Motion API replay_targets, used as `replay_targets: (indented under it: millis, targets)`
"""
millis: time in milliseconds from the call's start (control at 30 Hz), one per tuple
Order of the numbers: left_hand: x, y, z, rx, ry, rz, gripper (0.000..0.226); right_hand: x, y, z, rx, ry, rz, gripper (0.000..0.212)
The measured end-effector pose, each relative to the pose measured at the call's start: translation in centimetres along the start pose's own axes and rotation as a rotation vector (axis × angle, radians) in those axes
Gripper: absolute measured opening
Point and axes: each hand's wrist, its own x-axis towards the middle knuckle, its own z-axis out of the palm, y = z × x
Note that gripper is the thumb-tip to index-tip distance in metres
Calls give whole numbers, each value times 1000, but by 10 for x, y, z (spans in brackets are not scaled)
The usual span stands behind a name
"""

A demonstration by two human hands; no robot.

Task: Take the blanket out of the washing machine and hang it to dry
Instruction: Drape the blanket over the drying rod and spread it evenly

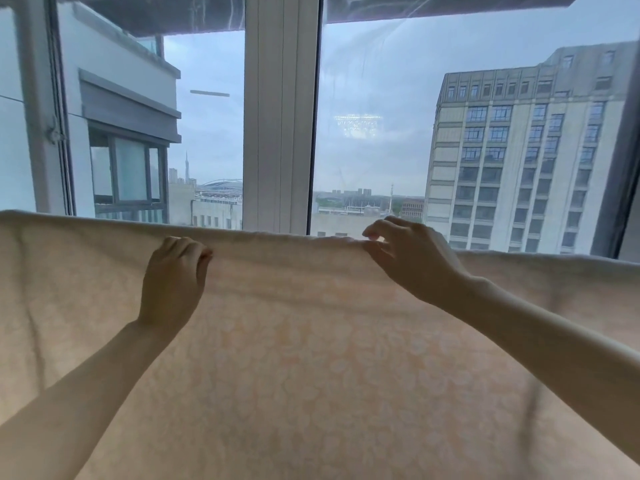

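The blanket (311, 358), pale with a faint pattern, hangs spread wide before the window, its top fold draped over a support hidden under the cloth. The left hand (173, 282) curls its fingers over that fold; the right hand (405, 258) pinches the ridge a little way along. The step looks like evening the drape: pull the fold sideways in small tugs, flatten the bunched ridge between the hands, and keep both sides level so the cloth cannot slide off.

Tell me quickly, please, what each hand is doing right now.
Left hand: fingers curled over the blanket, gripping its top edge.
Right hand: pinches the same edge.
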Motion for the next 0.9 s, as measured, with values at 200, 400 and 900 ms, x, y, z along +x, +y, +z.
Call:
replay_targets:
  millis: [200, 400, 900]
  targets:
    - [20, 25, -4, -160, -127, 26, 7, -25, 21, -15, 26, 26, 73, 24]
    - [41, 66, -7, -384, -112, 146, 14, -26, 25, -18, 26, 78, 66, 22]
    - [41, 103, 0, -424, -47, 165, 22, -58, 41, -28, -47, 179, -244, 16]
